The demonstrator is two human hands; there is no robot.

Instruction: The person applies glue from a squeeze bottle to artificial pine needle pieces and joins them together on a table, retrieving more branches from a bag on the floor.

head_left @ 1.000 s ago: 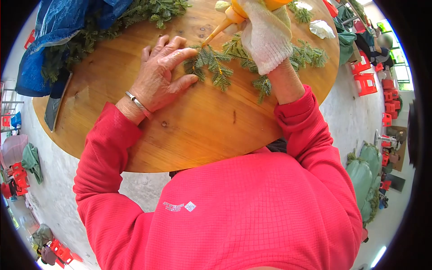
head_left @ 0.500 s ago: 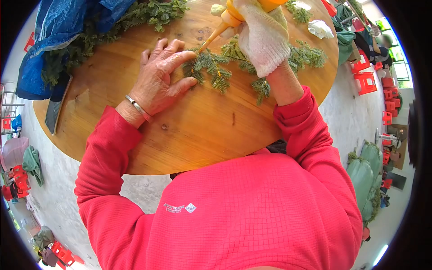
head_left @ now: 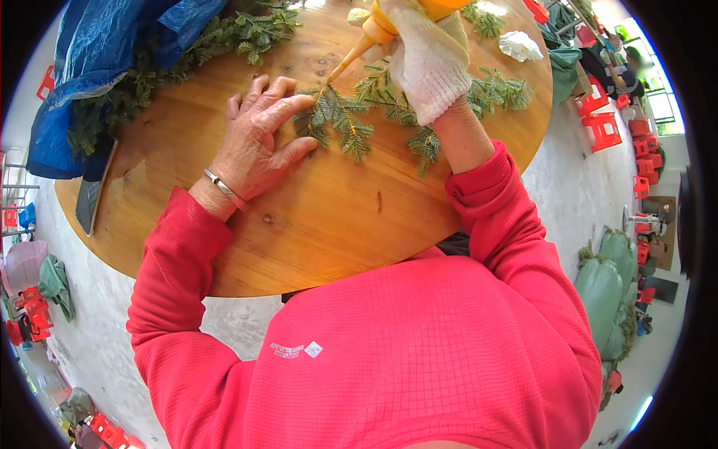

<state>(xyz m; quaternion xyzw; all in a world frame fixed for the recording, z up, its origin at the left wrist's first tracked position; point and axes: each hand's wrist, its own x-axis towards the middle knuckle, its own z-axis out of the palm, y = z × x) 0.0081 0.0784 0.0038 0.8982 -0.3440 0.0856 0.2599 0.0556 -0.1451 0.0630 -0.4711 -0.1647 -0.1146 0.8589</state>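
My left hand (head_left: 263, 131) lies on the round wooden table (head_left: 336, 239) with its fingers spread. Its index fingertip and thumb rest at the left edge of a small green fir sprig (head_left: 333, 118). In my right hand (head_left: 434, 63), which wears a white knitted glove, is an orange squeeze bottle (head_left: 381, 28) with a long tapered nozzle, tilted downward. The nozzle tip is at the sprig's upper end, and a yellow-orange line shows along its stems. More fir sprigs (head_left: 497, 91) lie beneath and beside my right forearm; part of them is hidden by it.
At the upper left, a blue plastic sheet (head_left: 112, 60) partly covers a heap of fir branches (head_left: 239, 34). A dark flat object (head_left: 96, 187) lies at the table's left edge. Crumpled white material (head_left: 520, 46) sits at the right. Red stools (head_left: 600, 131) and green sacks (head_left: 602, 288) stand on the floor.
The whole view has shifted slightly. The nozzle tip stays at the upper end of the sprig, and my left hand keeps its place beside it.
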